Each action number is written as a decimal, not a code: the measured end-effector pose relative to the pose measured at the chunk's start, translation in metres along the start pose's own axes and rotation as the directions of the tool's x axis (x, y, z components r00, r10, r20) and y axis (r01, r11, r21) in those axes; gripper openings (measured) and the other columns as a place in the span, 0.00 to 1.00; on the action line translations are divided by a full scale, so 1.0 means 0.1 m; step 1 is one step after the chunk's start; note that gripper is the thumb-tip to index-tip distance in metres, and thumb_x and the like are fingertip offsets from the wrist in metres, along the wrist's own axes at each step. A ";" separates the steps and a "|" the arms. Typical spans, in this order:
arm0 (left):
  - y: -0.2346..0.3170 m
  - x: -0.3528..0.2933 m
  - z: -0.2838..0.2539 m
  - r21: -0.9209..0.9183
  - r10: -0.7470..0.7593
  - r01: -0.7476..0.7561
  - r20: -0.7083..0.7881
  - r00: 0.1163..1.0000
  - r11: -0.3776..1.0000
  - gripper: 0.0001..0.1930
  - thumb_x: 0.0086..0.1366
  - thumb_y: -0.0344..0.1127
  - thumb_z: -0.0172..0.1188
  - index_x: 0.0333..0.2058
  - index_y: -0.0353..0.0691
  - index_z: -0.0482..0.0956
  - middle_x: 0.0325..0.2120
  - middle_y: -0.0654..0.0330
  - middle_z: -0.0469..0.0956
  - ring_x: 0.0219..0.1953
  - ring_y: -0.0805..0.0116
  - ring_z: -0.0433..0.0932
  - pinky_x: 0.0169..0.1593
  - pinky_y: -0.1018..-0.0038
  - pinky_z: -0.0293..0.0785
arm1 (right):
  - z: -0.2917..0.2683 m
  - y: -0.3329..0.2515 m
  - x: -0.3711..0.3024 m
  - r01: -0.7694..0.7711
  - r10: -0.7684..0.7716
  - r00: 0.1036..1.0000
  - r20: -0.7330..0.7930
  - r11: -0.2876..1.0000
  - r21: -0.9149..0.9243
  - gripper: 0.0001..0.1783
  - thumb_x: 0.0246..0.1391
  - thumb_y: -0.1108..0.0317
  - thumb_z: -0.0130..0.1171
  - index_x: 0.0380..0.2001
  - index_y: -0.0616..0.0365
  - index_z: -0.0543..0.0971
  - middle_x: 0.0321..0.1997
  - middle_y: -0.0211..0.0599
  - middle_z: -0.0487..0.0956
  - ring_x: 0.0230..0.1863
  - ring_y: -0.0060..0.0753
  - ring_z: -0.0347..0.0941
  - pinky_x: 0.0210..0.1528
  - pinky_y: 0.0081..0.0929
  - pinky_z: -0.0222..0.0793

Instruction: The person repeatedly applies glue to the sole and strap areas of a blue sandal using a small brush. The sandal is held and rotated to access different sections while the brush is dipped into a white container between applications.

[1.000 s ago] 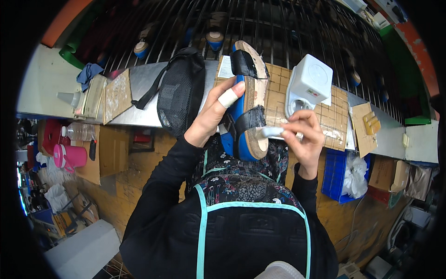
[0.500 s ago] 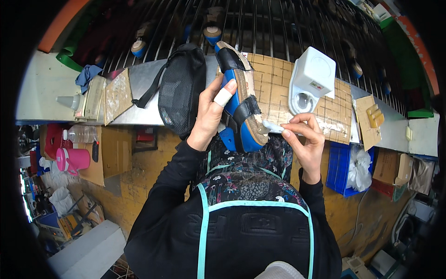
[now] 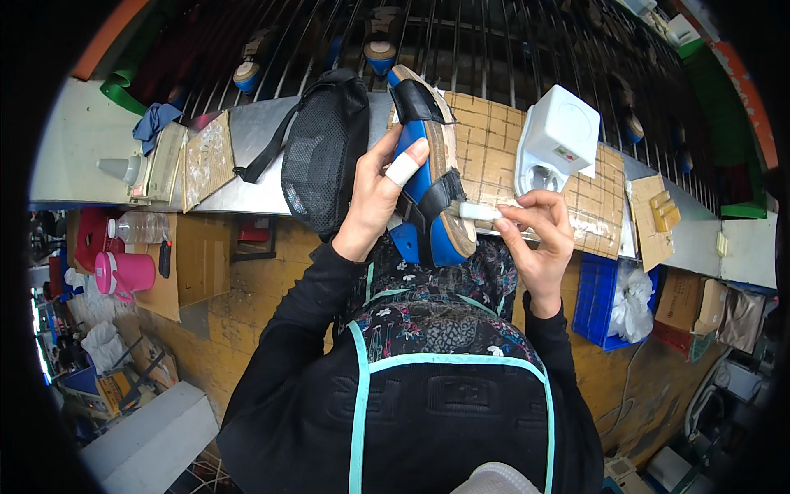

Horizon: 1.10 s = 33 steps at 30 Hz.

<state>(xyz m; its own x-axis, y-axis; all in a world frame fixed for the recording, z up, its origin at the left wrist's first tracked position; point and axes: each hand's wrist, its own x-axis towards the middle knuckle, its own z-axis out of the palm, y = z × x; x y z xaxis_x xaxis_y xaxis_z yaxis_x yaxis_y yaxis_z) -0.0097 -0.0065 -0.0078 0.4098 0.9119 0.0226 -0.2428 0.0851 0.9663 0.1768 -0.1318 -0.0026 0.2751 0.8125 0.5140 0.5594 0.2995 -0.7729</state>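
My left hand (image 3: 370, 202), white tape round its thumb, grips a blue shoe last (image 3: 444, 243) that carries a sandal upper. Black straps (image 3: 420, 103) cross the last, and a tan footbed (image 3: 465, 235) runs along its right side. The last stands tilted, one end toward my lap. Between the fingertips of my right hand (image 3: 541, 247) is a slim white-handled brush (image 3: 479, 212). Its tip points left and meets the footbed edge beside the lower strap. Just left of my left hand lies a black mesh pouch (image 3: 322, 165).
A white dispenser (image 3: 559, 132) with a round cup stands on a taped cardboard sheet (image 3: 485, 111). Beyond the bench runs a rack of metal rods (image 3: 461, 41) with more lasts. A blue crate (image 3: 594, 305) sits below right; a pink jug (image 3: 123, 272) is at lower left.
My right hand has shifted the brush slightly up and left along the footbed edge, and its handle is now nearly level. The left hand keeps its hold on the last.
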 end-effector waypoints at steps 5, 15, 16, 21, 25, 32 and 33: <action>0.01 0.07 0.00 -0.106 -0.080 0.086 0.058 0.995 0.991 0.29 0.63 0.48 0.59 0.53 0.27 0.72 0.43 0.55 0.77 0.44 0.73 0.75 0.48 0.79 0.70 | -0.09 0.04 -0.04 -0.061 0.050 0.994 0.095 0.992 0.114 0.10 0.44 0.75 0.70 0.34 0.60 0.85 0.37 0.34 0.74 0.30 0.20 0.73 0.28 0.15 0.69; -0.01 0.15 0.08 -0.318 -0.349 0.370 0.125 0.929 0.873 0.27 0.64 0.52 0.57 0.52 0.34 0.73 0.44 0.53 0.78 0.44 0.70 0.79 0.49 0.75 0.75 | -0.13 0.03 0.08 0.024 -0.046 0.992 0.118 0.983 0.181 0.10 0.44 0.76 0.70 0.34 0.61 0.85 0.36 0.34 0.74 0.31 0.21 0.74 0.31 0.17 0.71; -0.01 0.16 0.08 -0.341 -0.359 0.394 0.163 0.919 0.853 0.26 0.65 0.50 0.57 0.52 0.35 0.73 0.44 0.54 0.79 0.44 0.70 0.79 0.49 0.73 0.77 | -0.13 0.02 0.11 0.033 -0.058 0.990 0.128 0.981 0.191 0.11 0.44 0.76 0.70 0.34 0.60 0.85 0.36 0.35 0.74 0.31 0.22 0.74 0.31 0.18 0.71; -0.10 0.05 0.08 -0.459 -0.409 0.506 0.299 0.862 0.730 0.26 0.67 0.49 0.54 0.55 0.35 0.69 0.48 0.50 0.77 0.47 0.65 0.80 0.49 0.70 0.80 | -0.11 0.00 0.31 0.111 -0.161 0.970 0.184 0.961 0.254 0.12 0.42 0.76 0.71 0.34 0.59 0.86 0.36 0.35 0.74 0.35 0.26 0.75 0.36 0.22 0.73; -0.17 -0.01 0.03 -0.486 -0.423 0.716 0.584 0.693 0.501 0.28 0.69 0.54 0.48 0.57 0.38 0.67 0.49 0.47 0.76 0.47 0.59 0.80 0.46 0.66 0.82 | -0.03 -0.02 0.48 0.168 -0.242 0.936 0.255 0.945 0.282 0.12 0.40 0.73 0.72 0.33 0.56 0.86 0.35 0.33 0.75 0.36 0.26 0.73 0.35 0.22 0.72; -0.20 -0.33 -0.01 -0.330 -0.336 0.774 0.759 0.558 0.541 0.27 0.70 0.48 0.49 0.59 0.34 0.62 0.44 0.37 0.73 0.36 0.48 0.80 0.27 0.69 0.79 | 0.00 0.01 0.70 0.187 -0.339 0.831 0.442 0.917 0.351 0.11 0.40 0.68 0.73 0.32 0.51 0.87 0.33 0.30 0.77 0.36 0.27 0.72 0.37 0.26 0.67; -0.22 -0.35 -0.01 -0.311 -0.287 0.827 0.832 0.475 0.468 0.25 0.70 0.46 0.50 0.59 0.36 0.63 0.44 0.37 0.73 0.36 0.47 0.80 0.29 0.66 0.79 | 0.01 0.02 0.71 0.184 -0.347 0.822 0.452 0.912 0.366 0.11 0.41 0.67 0.72 0.32 0.51 0.87 0.33 0.30 0.77 0.36 0.28 0.72 0.37 0.26 0.68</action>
<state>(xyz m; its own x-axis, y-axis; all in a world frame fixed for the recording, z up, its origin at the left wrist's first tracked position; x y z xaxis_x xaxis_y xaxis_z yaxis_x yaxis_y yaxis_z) -0.0203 -0.0401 -0.0299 0.9958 0.0747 -0.0536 -0.0479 0.9190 0.3915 0.1962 -0.0731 0.0323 -0.3210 0.7899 0.5224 0.2744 0.6055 -0.7470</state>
